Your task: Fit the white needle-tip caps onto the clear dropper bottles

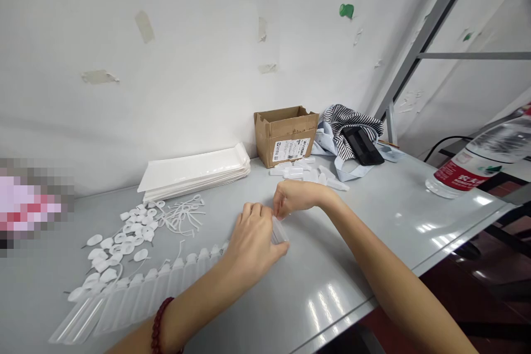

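Observation:
My left hand (255, 238) is closed around a clear plastic tube (280, 231), whose lower part shows past the thumb. At the tube's far end, my right hand (296, 197) has its fingers pinched together; what they hold is hidden. To the left lies a row of clear plastic tubes (136, 301), side by side, partly covered by my left forearm. Behind that row are a loose heap of small white round caps (133, 235) and a tangle of thin white strips (182, 215). Several small translucent plastic pieces (309, 171) lie beyond my right hand.
At the wall stand a stack of white envelopes (194, 170) and an open cardboard box (286, 135). Striped cloth (352, 116) with a black phone (363, 145) lies right of it. A large water bottle (477, 160) is near the grey table's (332, 265) right end.

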A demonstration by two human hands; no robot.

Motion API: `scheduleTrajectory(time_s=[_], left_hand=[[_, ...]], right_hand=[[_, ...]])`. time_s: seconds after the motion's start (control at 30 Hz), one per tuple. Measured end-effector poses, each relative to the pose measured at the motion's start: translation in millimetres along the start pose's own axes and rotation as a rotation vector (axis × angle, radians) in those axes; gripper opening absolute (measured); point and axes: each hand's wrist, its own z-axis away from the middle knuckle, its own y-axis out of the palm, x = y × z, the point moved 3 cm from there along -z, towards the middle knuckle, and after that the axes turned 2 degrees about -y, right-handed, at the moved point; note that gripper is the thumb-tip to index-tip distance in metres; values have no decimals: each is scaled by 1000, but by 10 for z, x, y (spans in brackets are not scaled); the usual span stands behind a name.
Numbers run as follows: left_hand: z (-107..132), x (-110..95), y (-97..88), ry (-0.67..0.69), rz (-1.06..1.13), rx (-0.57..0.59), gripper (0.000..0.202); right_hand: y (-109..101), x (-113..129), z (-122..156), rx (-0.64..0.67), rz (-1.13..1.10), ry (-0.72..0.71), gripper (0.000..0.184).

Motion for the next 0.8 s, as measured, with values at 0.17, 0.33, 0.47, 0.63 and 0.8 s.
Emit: scheduleTrajectory(time_s=[0.17,0.33,0.47,0.63,0.8], left_hand=[[-2,14,40,1,4,-3,26],[19,18,62,20,12,-12,27],[42,22,86,34,17,-16,32],[68,15,108,30,27,-37,41],[145,45,25,35,50,-74,62]], right_hand=[[0,2,4,13,-2,-3,20],[-3,-4,2,9,-3,-4,19],[10,-7,-11,6,-7,-6,19],[-35,-4,24,-3,15,-1,15],[-243,-106,176,-151,131,117,11]])
